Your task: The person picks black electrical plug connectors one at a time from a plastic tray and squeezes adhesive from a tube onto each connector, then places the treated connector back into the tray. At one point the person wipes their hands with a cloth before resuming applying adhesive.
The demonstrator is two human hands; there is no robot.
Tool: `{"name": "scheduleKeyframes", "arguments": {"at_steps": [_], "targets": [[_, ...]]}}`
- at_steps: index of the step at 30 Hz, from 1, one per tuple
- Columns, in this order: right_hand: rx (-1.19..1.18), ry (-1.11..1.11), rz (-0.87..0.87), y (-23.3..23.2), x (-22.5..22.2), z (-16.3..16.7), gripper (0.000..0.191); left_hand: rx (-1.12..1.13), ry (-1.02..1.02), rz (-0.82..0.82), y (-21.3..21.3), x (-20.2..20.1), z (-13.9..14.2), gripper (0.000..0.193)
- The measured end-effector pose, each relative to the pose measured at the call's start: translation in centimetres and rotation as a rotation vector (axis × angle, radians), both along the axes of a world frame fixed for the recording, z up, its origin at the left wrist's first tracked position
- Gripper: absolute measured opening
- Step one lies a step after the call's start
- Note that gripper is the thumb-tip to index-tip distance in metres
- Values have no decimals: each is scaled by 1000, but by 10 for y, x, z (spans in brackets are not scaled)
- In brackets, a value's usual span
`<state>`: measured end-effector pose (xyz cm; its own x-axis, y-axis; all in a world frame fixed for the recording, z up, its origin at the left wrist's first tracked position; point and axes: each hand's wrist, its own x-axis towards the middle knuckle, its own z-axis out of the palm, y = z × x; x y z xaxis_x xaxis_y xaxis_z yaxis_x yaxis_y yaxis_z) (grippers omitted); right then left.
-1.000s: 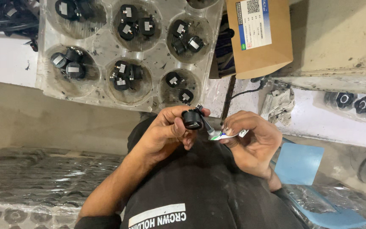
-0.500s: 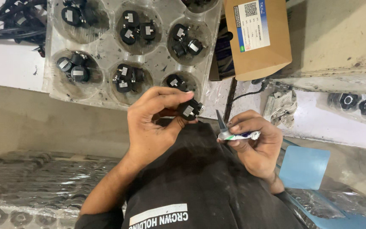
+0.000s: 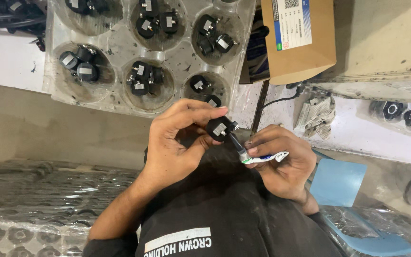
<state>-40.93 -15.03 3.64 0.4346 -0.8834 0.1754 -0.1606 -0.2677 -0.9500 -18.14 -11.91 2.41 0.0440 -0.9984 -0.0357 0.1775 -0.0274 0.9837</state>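
Tube tip meets the part

Your right hand [image 3: 281, 164] has closed in since half a second ago, bringing the tube [image 3: 258, 157] up until its dark nozzle touches the black part [image 3: 220, 128]. Your left hand [image 3: 177, 143] pinches that part between thumb and fingertips, just below the tray [image 3: 120, 47] of similar parts. Your right fingers are curled tight around the tube, beside the cardboard box [image 3: 300, 43]
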Motion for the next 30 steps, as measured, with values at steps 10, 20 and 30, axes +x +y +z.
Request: {"name": "scheduleKeyframes", "arguments": {"at_steps": [10,20,30], "targets": [[-145,53,-35,2,10,-3,30,104,126,-81,3,1,-12,55],[-217,47,-14,-2,12,-6,29,121,163,-80,0,-2,-19,55],[-221,38,-20,-3,13,-7,30,145,273,-100,1,-4,-31,53]]}}
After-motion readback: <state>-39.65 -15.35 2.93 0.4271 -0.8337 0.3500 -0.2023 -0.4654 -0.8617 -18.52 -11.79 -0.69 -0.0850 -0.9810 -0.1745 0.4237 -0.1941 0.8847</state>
